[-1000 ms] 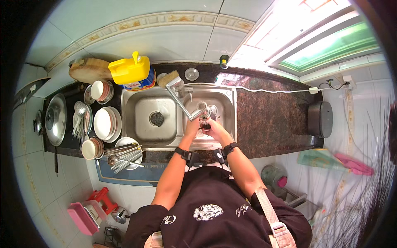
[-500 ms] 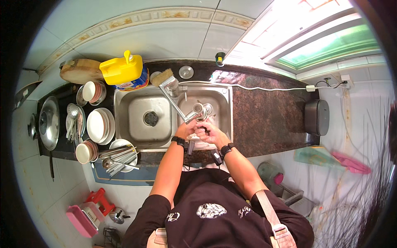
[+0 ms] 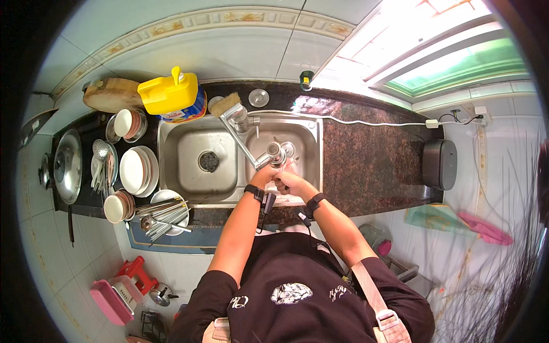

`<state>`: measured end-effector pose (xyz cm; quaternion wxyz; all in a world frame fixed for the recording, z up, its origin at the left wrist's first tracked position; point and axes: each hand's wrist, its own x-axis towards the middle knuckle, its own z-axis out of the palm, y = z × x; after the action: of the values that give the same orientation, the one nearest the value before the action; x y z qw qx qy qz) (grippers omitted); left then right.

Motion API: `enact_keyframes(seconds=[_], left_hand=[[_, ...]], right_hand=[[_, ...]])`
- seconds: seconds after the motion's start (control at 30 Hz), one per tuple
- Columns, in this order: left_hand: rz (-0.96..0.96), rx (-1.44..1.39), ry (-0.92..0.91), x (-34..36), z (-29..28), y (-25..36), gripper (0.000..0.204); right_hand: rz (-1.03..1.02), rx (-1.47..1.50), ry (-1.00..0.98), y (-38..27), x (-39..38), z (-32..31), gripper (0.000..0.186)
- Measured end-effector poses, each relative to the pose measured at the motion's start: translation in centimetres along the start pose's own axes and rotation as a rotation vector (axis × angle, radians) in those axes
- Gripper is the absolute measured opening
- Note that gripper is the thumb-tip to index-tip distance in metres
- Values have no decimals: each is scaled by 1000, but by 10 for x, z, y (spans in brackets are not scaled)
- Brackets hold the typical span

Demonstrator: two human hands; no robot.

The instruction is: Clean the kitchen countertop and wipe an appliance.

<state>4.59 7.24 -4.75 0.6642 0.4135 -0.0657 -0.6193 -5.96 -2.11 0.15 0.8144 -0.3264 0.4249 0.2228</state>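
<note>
Both hands are together over the right basin (image 3: pixel 310 134) of the steel sink, just below the faucet's spout head (image 3: pixel 275 151). My left hand (image 3: pixel 265 178) reaches in under the spout; its fingers are hidden behind the spout and the other hand. My right hand (image 3: pixel 293 182) presses against it with curled fingers. A small dark patch shows at those fingers, too small and covered to name. Something pale lies in the basin close to the hands, also mostly covered. The faucet's jointed arm (image 3: pixel 242 145) stretches from the back of the sink towards my hands.
The left basin (image 3: pixel 191 140) has a dark drain strainer (image 3: pixel 208 162). Left of the sink stand stacked bowls (image 3: pixel 131 171), chopsticks and ladles on a white dish (image 3: pixel 182 199), and a pot lid (image 3: pixel 68 166). A yellow jug (image 3: pixel 167 96) stands behind. A white cable (image 3: pixel 366 122) crosses the back counter.
My hands have shifted slightly, the left one deeper under the spout. The right hand has turned, and its curled fingers show less. The sink and dishes stay as they were.
</note>
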Motion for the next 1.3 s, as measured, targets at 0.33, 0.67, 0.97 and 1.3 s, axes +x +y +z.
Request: enact_keyframes(seconds=[0.33, 0.67, 0.97, 1.3], left_hand=[[257, 609, 344, 35, -17, -48, 20], [7, 459, 523, 28, 10, -16, 21], [38, 178, 125, -29, 41, 39, 18], [173, 76, 278, -11, 16, 10, 15]], right_hand=[[-462, -949, 420, 14, 12, -2, 37], [-664, -1007, 501, 16, 2, -9, 50], [-566, -289, 298, -8, -40, -57, 30], [-726, -493, 369, 1, -43, -33, 27]])
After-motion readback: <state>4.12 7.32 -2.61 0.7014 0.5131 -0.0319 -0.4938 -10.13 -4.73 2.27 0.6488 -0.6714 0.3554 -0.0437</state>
